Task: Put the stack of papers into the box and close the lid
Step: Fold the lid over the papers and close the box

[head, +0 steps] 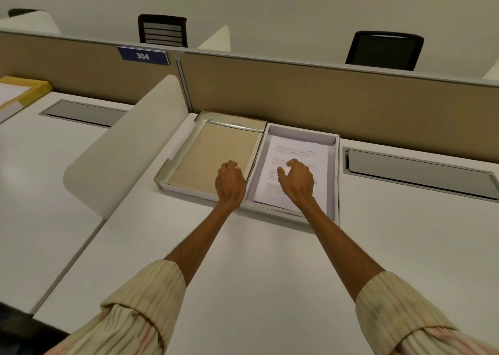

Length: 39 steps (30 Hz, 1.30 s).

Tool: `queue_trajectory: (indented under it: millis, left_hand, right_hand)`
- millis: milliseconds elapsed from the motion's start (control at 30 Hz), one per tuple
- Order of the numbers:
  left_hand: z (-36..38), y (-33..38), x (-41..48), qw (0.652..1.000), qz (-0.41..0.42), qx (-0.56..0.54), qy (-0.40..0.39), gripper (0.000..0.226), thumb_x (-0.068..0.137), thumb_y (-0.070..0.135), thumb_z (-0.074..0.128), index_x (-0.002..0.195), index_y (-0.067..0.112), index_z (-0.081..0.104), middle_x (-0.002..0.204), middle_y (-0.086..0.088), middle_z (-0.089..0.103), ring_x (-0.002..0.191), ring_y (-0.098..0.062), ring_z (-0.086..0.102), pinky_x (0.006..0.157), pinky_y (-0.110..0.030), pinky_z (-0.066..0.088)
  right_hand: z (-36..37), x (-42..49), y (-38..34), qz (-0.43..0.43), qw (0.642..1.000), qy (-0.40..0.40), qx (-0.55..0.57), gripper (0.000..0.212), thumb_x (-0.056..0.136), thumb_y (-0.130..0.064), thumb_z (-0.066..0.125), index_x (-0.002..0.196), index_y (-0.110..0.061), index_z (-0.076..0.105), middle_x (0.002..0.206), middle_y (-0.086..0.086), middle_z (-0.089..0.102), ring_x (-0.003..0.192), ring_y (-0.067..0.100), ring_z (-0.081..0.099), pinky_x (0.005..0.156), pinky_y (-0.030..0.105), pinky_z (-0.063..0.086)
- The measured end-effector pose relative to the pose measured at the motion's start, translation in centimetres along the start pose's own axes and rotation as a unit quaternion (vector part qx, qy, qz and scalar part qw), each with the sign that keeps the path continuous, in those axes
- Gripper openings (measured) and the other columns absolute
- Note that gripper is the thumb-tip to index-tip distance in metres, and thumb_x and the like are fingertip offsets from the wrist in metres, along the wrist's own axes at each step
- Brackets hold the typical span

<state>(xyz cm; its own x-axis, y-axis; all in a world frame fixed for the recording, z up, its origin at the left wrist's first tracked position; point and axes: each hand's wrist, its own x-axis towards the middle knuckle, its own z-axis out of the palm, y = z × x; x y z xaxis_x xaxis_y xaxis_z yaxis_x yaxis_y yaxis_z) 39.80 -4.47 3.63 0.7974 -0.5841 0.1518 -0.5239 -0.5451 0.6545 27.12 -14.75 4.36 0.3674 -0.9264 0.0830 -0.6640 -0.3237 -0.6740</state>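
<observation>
A white box (334, 171) lies open on the desk against the tan partition. The stack of printed papers (297, 152) rests flat inside it. Its lid (213, 154) lies folded open to the left, brown inner face up. My left hand (229, 184) hovers over the lid's right edge, near the hinge, fingers curled and holding nothing. My right hand (297, 181) is above the papers with fingers curved and apart, empty.
A rounded white divider (121, 149) stands left of the lid. Grey cable hatches (421, 171) (83, 112) sit in the desk on both sides. A yellow box with papers (24, 92) is at the far left. Black chairs (384, 50) stand behind the partition (351, 103).
</observation>
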Motion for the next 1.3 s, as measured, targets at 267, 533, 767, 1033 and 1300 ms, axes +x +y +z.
queue_trajectory:
  millis: [267, 533, 767, 1033, 1300]
  left_hand:
    - [-1.8, -3.2, 1.0, 0.999, -0.027, 0.041, 0.010, 0.030, 0.101, 0.016, 0.046, 0.128, 0.006, 0.054, 0.128, -0.014, 0.059, 0.120, -0.028, 0.056, 0.101, -0.040, 0.046]
    - [-3.3, -8.3, 1.9, 0.987, -0.104, 0.122, -0.001, 0.038, 0.096, 0.026, 0.053, 0.130, 0.007, 0.055, 0.132, -0.016, 0.055, 0.127, -0.032, 0.047, 0.101, -0.046, 0.041]
    - [-4.0, -10.9, 2.1, 0.966, -0.217, 0.138, -0.011, 0.082, 0.084, 0.038, 0.067, 0.145, -0.001, 0.027, 0.155, -0.031, 0.012, 0.144, -0.045, 0.016, 0.108, -0.055, 0.038]
    - [-3.8, -11.5, 2.9, 0.948, -0.302, -0.094, -0.024, 0.103, 0.084, 0.017, 0.067, 0.149, -0.013, -0.008, 0.140, -0.029, 0.047, 0.129, -0.044, 0.049, 0.105, -0.043, 0.047]
    - [-4.2, -10.1, 3.3, 0.904, -0.296, -0.287, 0.117, 0.074, 0.071, -0.006, 0.069, 0.128, 0.012, 0.026, 0.122, -0.018, 0.053, 0.091, -0.029, 0.064, 0.071, -0.033, 0.059]
  right_hand:
    - [3.3, 0.3, -2.4, -0.054, 0.995, -0.086, -0.004, 0.051, 0.089, -0.040, 0.062, 0.128, -0.009, 0.053, 0.133, 0.012, 0.058, 0.122, 0.030, 0.056, 0.100, 0.042, 0.045]
    - [7.5, -0.4, -4.9, -0.125, 0.966, -0.223, -0.035, 0.066, 0.083, -0.047, 0.067, 0.136, -0.013, 0.047, 0.146, 0.008, 0.045, 0.132, 0.026, 0.044, 0.106, 0.041, 0.040]
    - [10.8, -1.2, -5.7, -0.186, 0.942, -0.255, -0.112, 0.054, 0.075, -0.055, 0.070, 0.115, -0.019, 0.067, 0.124, 0.002, 0.067, 0.120, 0.021, 0.058, 0.116, 0.048, 0.025]
    - [11.7, -3.0, -6.1, -0.177, 0.947, -0.257, -0.074, 0.015, 0.081, -0.026, 0.071, 0.088, -0.015, 0.079, 0.088, 0.002, 0.078, 0.084, 0.019, 0.070, 0.067, 0.024, 0.042]
    - [11.2, -3.3, -6.0, -0.161, 0.945, -0.284, -0.015, 0.019, 0.082, -0.023, 0.070, 0.095, -0.012, 0.077, 0.092, 0.003, 0.078, 0.082, 0.017, 0.071, 0.069, 0.025, 0.052]
